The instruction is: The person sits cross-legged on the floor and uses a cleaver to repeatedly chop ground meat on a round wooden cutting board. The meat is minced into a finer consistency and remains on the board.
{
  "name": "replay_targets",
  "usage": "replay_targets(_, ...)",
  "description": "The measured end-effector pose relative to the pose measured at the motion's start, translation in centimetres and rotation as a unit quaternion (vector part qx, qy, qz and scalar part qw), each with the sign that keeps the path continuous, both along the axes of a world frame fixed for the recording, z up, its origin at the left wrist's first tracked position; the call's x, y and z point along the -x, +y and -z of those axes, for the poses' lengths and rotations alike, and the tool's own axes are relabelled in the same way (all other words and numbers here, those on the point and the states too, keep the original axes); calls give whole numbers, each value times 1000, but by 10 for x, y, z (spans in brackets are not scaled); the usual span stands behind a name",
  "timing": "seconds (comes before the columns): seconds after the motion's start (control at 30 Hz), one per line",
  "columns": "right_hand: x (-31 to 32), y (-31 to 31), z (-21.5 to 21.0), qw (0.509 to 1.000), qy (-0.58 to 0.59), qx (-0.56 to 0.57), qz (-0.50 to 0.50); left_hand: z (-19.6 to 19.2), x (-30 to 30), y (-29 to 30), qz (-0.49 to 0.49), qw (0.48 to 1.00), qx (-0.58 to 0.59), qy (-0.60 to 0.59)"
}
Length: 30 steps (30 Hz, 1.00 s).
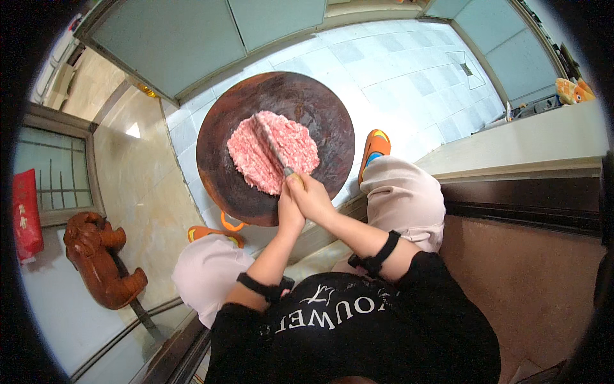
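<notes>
A large round dark wooden chopping board (217, 176) lies in front of me, with a flattened mound of pink minced meat (297, 141) on it. A knife (271, 144) stands edge-down in the meat, its blade running away from me and slightly left, meat bits clinging to it. My right hand (308, 197) is closed around the handle at the near edge of the meat. Pressed against it from the left, my left hand (290, 210) is closed on the handle too; its fingers are partly hidden.
My legs and orange slippers (375, 146) flank the board; an orange loop (233, 221) shows at its near left edge. A brown carved animal figure (105, 262) and a red packet (27, 214) are at left. Pale cabinets (166, 48) stand beyond, and a ledge (524, 147) runs along the right.
</notes>
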State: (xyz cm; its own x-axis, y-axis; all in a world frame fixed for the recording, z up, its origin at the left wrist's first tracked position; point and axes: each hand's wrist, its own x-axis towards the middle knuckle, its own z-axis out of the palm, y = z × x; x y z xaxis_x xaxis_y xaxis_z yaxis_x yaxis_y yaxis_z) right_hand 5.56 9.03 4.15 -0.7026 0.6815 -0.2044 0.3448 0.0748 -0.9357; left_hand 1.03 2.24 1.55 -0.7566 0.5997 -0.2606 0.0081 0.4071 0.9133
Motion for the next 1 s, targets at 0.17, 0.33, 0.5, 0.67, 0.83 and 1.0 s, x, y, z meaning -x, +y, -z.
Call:
replay_targets(0.17,-2,-3,11,999,12,40,-12,10,-1,-3,4,999,-32,34)
replay_targets(0.33,-1,-4,12,1000,-4,28,-10,18,-1,-6,-28,996,-78,-15)
replay_targets(0.5,6,-6,8,999,-16,7,-27,13,-1,-8,-21,998,2,55)
replay_targets(0.67,5,-8,5,997,-43,42,-56,4,-3,-11,-37,998,-47,-2)
replay_targets(0.83,6,-7,2,999,3,38,-22,0,3,-7,-16,999,-35,36)
replay_targets(1.0,1,-2,6,997,69,30,-21,-3,-1,-2,-14,999,-39,-19)
